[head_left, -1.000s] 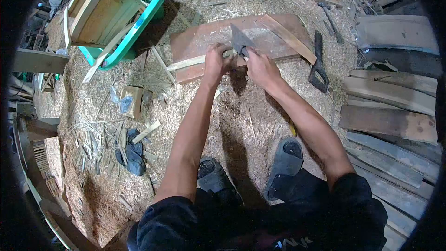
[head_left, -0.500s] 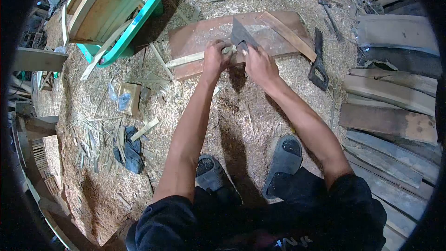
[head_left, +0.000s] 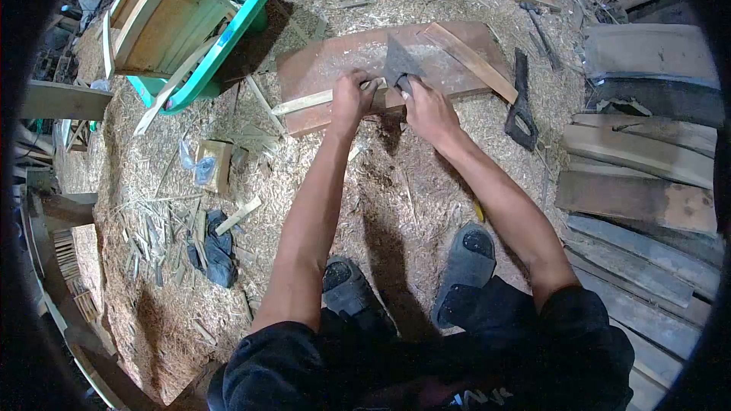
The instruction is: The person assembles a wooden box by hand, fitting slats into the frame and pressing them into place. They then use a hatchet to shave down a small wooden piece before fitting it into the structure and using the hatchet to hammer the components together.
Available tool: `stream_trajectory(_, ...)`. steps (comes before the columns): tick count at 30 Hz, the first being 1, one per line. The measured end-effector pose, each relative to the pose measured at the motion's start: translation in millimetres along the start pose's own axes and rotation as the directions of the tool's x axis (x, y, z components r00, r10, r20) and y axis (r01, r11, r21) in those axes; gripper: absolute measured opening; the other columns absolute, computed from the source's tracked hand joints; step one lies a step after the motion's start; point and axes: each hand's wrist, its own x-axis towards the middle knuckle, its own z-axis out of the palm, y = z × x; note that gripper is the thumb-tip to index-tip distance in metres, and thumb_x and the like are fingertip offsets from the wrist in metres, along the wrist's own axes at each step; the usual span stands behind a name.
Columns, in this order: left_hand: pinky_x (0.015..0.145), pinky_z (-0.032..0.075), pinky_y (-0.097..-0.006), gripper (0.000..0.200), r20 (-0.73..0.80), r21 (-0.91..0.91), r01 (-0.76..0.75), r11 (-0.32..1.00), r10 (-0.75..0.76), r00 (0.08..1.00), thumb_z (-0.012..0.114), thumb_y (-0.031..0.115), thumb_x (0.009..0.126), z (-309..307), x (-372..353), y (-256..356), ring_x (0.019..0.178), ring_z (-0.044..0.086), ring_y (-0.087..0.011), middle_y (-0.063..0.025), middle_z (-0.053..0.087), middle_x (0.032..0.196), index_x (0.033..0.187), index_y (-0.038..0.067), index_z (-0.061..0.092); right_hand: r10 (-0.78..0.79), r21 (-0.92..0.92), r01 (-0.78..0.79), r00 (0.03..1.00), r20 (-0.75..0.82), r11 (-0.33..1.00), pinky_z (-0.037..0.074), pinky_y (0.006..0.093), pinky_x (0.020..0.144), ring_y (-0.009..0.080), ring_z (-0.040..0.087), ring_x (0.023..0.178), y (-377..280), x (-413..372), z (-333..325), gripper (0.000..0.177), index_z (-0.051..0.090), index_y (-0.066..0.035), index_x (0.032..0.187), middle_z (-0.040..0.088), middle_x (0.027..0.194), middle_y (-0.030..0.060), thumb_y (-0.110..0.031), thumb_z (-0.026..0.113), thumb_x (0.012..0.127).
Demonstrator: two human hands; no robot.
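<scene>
My left hand (head_left: pixel 349 100) grips a pale bamboo strip (head_left: pixel 304 101) that lies across a reddish wooden board (head_left: pixel 327 61) on the sawdust floor. My right hand (head_left: pixel 428 110) is closed on the handle of a broad dark cleaver (head_left: pixel 398 62), whose blade stands on the strip just right of my left fingers. A second lighter strip (head_left: pixel 472 62) lies slantwise on the board's right end. Both hands sit close together at the board's near edge.
A green plastic tub (head_left: pixel 228 30) holding a wooden frame stands at the upper left. A dark hand tool (head_left: pixel 522 110) lies right of the board, weathered planks (head_left: pixel 640 183) beyond it. Bamboo offcuts, a small box (head_left: pixel 215 164) and dark cloth (head_left: pixel 215 255) litter the left. My sandalled feet (head_left: pixel 468 259) are below.
The cleaver blade has shifted slightly, dropping and tilting against the strip. Both hands stay at the same spot on the board.
</scene>
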Motion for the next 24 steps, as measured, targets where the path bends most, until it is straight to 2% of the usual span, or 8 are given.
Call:
stream_trajectory(3, 0.086, 0.052, -0.0399, 0.024, -0.026, 0.039, -0.055, 0.998, 0.056, 0.998, 0.075, 0.023, 0.082, 1.5, 0.1, -2.7, 0.094, 0.067, -0.0342, -0.0175, 0.070, 0.099, 0.097, 0.005, 0.076, -0.070, 0.035, 0.074, 0.994, -0.086, 0.997, 0.050, 0.0567, 0.079, 0.0487, 0.063, 0.089, 2.5, -0.7, 10.1, 0.027, 0.051, 0.001, 0.117, 0.063, 0.099, 0.0302, -0.009, 0.049, 0.092)
stream_trajectory(6, 0.086, 0.051, -0.0421, 0.018, -0.025, 0.001, -0.059, 0.998, 0.059, 0.998, 0.077, 0.017, 0.078, -2.7, -1.6, 1.3, 0.093, 0.066, -0.0363, -0.0183, 0.070, 0.098, 0.093, 0.008, 0.077, -0.031, 0.043, 0.034, 0.998, -0.059, 0.999, 0.050, 0.0564, 0.080, 0.0486, 0.063, 0.091, 0.4, 0.5, 8.4, 0.029, 0.050, 0.000, 0.118, 0.064, 0.099, 0.0300, -0.008, 0.049, 0.091)
stream_trajectory(9, 0.086, 0.052, -0.0397, 0.021, -0.042, -0.045, -0.016, 0.999, 0.014, 0.999, 0.075, 0.020, 0.082, -2.7, -3.8, 8.2, 0.094, 0.067, -0.0342, -0.0174, 0.071, 0.099, 0.097, 0.006, 0.076, 0.001, 0.038, 0.001, 0.999, -0.048, 0.999, 0.050, 0.0562, 0.080, 0.0486, 0.063, 0.091, -2.4, 3.4, 3.0, 0.029, 0.050, 0.000, 0.117, 0.064, 0.099, 0.0296, -0.007, 0.050, 0.090)
stream_trajectory(12, 0.084, 0.053, -0.0394, 0.020, -0.025, -0.015, -0.023, 1.000, 0.023, 0.999, 0.075, 0.019, 0.082, -3.1, -3.2, 8.2, 0.091, 0.068, -0.0338, -0.0173, 0.071, 0.098, 0.096, 0.005, 0.076, -0.018, 0.060, 0.021, 0.998, -0.052, 0.998, 0.050, 0.0567, 0.080, 0.0485, 0.063, 0.091, -4.5, 2.6, -0.9, 0.029, 0.050, -0.001, 0.119, 0.064, 0.100, 0.0293, -0.008, 0.049, 0.090)
stream_trajectory(18, 0.081, 0.052, -0.0417, 0.016, -0.115, -0.034, -0.060, 0.998, 0.056, 0.992, 0.077, 0.015, 0.077, 2.8, -3.7, 4.9, 0.087, 0.066, -0.0357, -0.0161, 0.071, 0.095, 0.091, 0.007, 0.076, -0.022, 0.034, 0.022, 1.000, -0.001, 0.999, 0.050, 0.0570, 0.081, 0.0486, 0.063, 0.091, -5.1, 4.2, 1.2, 0.029, 0.051, -0.003, 0.120, 0.063, 0.103, 0.0299, -0.010, 0.047, 0.092)
stream_trajectory(21, 0.081, 0.052, -0.0420, 0.016, -0.099, -0.001, -0.070, 0.998, 0.069, 0.993, 0.076, 0.014, 0.078, 0.6, -4.1, 8.6, 0.088, 0.066, -0.0358, -0.0166, 0.071, 0.095, 0.091, 0.006, 0.076, 0.010, -0.021, -0.009, 0.999, 0.038, 1.000, 0.050, 0.0564, 0.082, 0.0482, 0.063, 0.092, -8.9, 4.1, -5.7, 0.029, 0.052, -0.002, 0.119, 0.063, 0.104, 0.0299, -0.011, 0.048, 0.092)
stream_trajectory(24, 0.081, 0.052, -0.0422, 0.016, -0.130, -0.019, -0.092, 0.996, 0.089, 0.988, 0.076, 0.013, 0.078, 1.8, -5.3, 6.9, 0.089, 0.066, -0.0358, -0.0171, 0.071, 0.095, 0.091, 0.006, 0.076, -0.008, 0.009, 0.008, 0.999, -0.053, 1.000, 0.050, 0.0560, 0.083, 0.0476, 0.063, 0.094, -13.0, 4.5, -8.3, 0.029, 0.052, -0.001, 0.119, 0.064, 0.105, 0.0298, -0.011, 0.049, 0.091)
